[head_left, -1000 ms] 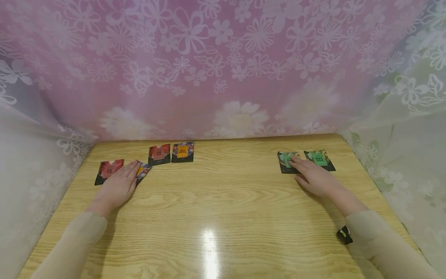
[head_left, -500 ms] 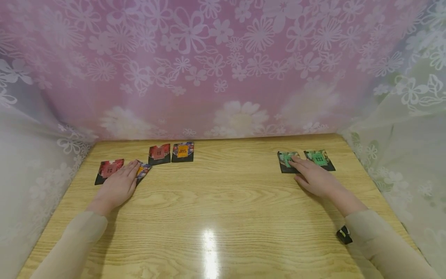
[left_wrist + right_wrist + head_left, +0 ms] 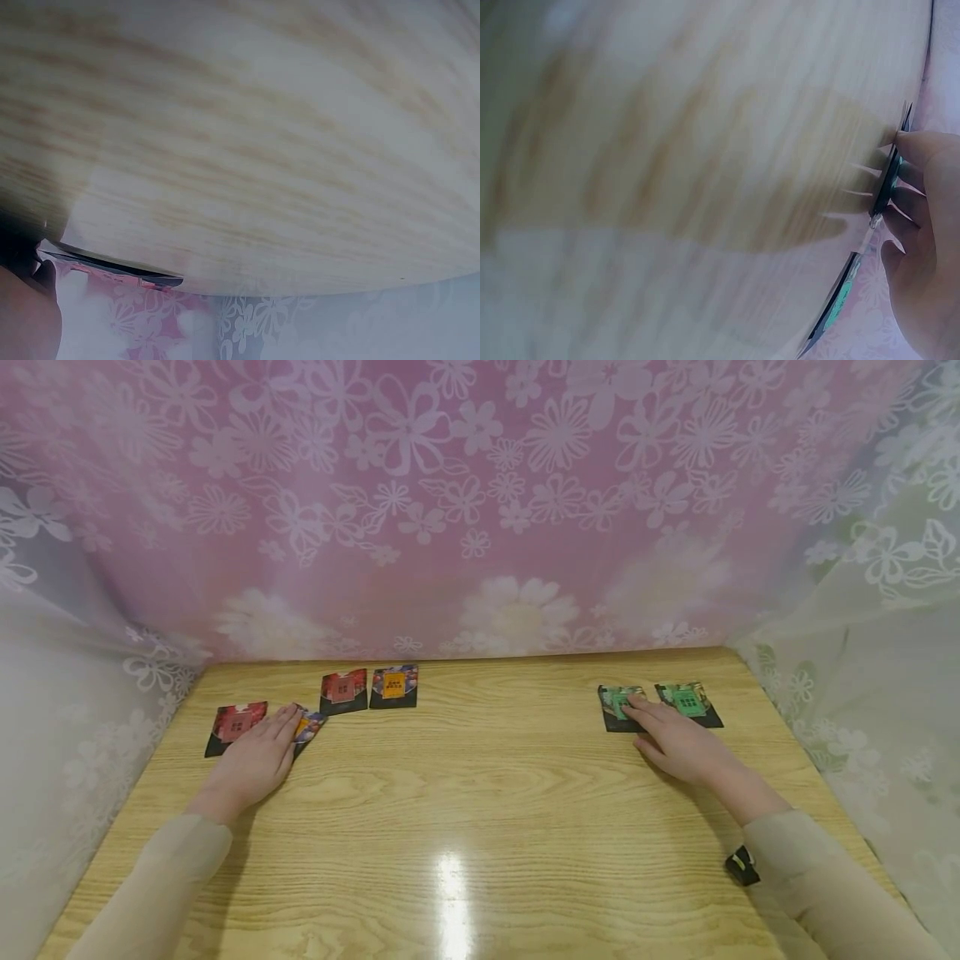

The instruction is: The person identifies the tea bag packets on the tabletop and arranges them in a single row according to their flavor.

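Observation:
My left hand (image 3: 253, 767) lies with its fingers fairly straight over the inner part of a red-and-black packet (image 3: 236, 725) and an orange-labelled packet (image 3: 309, 727), covering part of both. On the right side of the table, my right hand (image 3: 681, 745) rests its extended fingertips on a green-labelled packet (image 3: 617, 710). A second green-labelled packet (image 3: 687, 702) lies just beyond that hand. From the right wrist, the fingers (image 3: 904, 204) show up against a thin dark packet (image 3: 886, 180). The left wrist view catches a packet's edge (image 3: 112, 264) beside a bit of the hand.
Another red packet (image 3: 343, 691) and an orange-labelled one (image 3: 393, 687) lie side by side near the back edge of the wooden table (image 3: 480, 793). A small black object (image 3: 742, 866) sits by the right sleeve. Floral curtains (image 3: 480, 527) hang behind and on both sides.

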A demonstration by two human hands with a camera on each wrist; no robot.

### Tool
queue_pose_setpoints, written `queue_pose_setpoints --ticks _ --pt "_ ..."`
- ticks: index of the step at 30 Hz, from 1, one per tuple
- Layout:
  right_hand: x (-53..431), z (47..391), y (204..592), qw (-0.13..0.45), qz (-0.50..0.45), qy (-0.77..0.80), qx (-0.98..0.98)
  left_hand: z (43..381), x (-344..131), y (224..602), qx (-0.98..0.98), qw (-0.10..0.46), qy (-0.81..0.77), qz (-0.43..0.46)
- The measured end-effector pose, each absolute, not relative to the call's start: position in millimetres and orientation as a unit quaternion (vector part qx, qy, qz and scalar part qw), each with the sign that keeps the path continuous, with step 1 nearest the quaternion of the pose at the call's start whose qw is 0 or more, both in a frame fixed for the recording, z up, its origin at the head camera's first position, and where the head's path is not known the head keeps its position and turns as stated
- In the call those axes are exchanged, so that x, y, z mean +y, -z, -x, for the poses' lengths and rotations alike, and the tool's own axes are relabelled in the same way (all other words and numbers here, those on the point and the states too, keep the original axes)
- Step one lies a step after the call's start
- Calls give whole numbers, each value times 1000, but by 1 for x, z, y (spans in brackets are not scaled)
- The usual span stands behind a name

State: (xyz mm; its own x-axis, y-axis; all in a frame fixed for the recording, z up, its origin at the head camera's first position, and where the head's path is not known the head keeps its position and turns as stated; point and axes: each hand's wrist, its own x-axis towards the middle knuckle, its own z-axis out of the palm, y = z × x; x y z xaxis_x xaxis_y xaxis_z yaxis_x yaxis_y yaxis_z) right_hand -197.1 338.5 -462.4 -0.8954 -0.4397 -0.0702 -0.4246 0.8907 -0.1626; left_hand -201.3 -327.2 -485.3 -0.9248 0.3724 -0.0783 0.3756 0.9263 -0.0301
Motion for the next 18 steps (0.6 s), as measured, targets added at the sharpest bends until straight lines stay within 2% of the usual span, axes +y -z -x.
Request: queue_pose_setpoints --ticks 18 --pt "329 197 456 26 242 71 967 199 -324 482 981 36 32 -189"
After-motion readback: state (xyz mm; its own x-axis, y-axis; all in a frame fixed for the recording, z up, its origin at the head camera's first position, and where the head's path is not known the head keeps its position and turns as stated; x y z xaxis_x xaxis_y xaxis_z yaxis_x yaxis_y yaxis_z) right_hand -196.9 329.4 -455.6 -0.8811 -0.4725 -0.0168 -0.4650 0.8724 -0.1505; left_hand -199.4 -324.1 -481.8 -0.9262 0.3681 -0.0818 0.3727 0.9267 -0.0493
